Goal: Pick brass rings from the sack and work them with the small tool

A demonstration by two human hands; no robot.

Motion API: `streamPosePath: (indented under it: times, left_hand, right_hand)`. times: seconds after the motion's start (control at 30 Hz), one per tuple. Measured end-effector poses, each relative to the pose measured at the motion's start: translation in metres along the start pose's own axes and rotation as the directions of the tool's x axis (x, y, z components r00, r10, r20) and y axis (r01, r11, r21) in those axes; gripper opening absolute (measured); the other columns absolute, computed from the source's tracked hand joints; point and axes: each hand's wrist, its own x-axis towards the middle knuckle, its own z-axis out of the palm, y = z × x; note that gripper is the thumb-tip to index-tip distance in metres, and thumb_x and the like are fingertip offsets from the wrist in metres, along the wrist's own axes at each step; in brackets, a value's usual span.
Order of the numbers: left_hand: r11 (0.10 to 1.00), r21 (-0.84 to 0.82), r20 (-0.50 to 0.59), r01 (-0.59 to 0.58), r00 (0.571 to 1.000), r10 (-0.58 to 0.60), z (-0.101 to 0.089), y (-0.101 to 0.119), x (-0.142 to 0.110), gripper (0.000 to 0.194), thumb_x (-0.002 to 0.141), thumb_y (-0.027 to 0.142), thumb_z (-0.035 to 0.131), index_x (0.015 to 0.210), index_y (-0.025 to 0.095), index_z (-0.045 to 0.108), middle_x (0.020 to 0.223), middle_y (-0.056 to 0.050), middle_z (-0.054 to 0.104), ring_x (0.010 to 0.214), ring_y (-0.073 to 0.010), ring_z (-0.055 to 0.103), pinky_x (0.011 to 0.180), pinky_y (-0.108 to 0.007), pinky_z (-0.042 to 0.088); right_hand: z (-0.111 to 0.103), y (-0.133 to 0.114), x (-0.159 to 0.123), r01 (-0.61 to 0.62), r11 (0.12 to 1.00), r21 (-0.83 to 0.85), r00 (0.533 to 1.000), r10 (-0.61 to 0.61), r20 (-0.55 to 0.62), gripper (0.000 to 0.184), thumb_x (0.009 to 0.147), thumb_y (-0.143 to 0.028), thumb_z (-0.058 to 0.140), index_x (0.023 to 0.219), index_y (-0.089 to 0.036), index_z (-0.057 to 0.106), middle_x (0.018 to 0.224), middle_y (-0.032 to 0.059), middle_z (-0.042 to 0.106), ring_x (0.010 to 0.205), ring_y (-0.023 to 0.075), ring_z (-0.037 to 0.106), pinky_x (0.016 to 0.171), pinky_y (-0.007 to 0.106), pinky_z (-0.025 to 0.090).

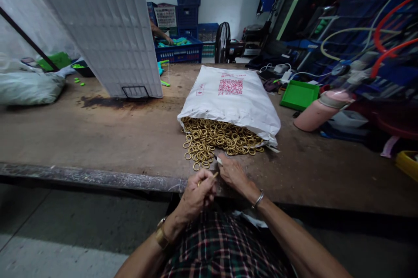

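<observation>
A heap of gold-coloured rings (pixel 222 134) spills from the mouth of a white sack (pixel 209 95) printed with a red QR code. Just in front of the heap, my left hand (pixel 198 191) is closed, with a gold ring (pixel 215 175) pinched between thumb and fingers. Beside it on the right, my right hand (pixel 234 174) grips a small pale tool with a dark pointed tip (pixel 218 160). That tip reaches the near edge of the loose rings. The tool's lower part is hidden in my fingers, so its exact kind is unclear.
On the wooden table (pixel 130 139) stand a tall white ribbed panel (pixel 111 30), a green tray (pixel 299 95) and a pink bottle (pixel 321 110). Orange hoses (pixel 380 34) hang at the right. Another person's hand (pixel 165 36) works over a blue crate (pixel 183 54) beyond the table.
</observation>
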Motion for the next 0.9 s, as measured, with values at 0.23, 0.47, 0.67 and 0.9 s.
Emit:
streamPosePath:
  times: [0.23,0.47,0.67,0.9]
  left_hand:
    - [0.917,-0.393,-0.076,0.074,0.991,-0.113,-0.022,-0.015,0.014,0.032,0.072,0.043,0.064,0.075,0.016,0.046,0.068,0.002,0.055,0.046,-0.0042,0.045,0.036,-0.013,0.025]
    - [0.907,-0.411,-0.069,0.09,0.989,-0.129,-0.029,-0.011,0.013,0.029,0.07,0.035,0.065,0.088,0.018,0.051,0.063,0.003,0.056,0.043,-0.006,0.047,0.035,-0.014,0.028]
    - [0.836,-0.528,-0.003,0.147,0.985,-0.175,-0.035,-0.013,0.016,0.028,0.067,0.029,0.069,0.087,0.013,0.058,0.07,-0.001,0.057,0.053,-0.0067,0.053,0.038,-0.013,0.03]
    - [0.819,-0.557,-0.012,0.139,0.984,-0.175,-0.037,-0.014,0.017,0.023,0.062,0.021,0.072,0.08,0.012,0.061,0.078,-0.005,0.061,0.061,-0.0091,0.057,0.038,-0.012,0.026]
  right_hand:
    - [0.004,-0.015,0.017,-0.074,0.994,0.08,0.989,0.083,-0.125,0.014,0.088,-0.026,0.043,0.088,-0.019,0.054,0.079,0.0046,0.064,0.069,0.0139,0.055,0.059,0.024,0.026]
    - [0.005,-0.019,0.024,-0.085,0.996,0.039,0.992,0.088,-0.087,0.013,0.088,-0.024,0.043,0.095,-0.019,0.052,0.081,0.0045,0.065,0.07,0.015,0.058,0.058,0.025,0.025]
    - [0.001,-0.018,0.028,-0.096,0.995,0.039,0.993,0.098,-0.059,0.016,0.088,-0.024,0.041,0.096,-0.02,0.053,0.081,0.0048,0.066,0.069,0.0152,0.059,0.058,0.025,0.026]
    - [0.001,-0.018,0.034,-0.166,0.985,0.048,0.984,0.169,-0.063,0.017,0.089,-0.028,0.041,0.099,-0.018,0.051,0.082,0.0071,0.067,0.07,0.0161,0.06,0.058,0.025,0.027]
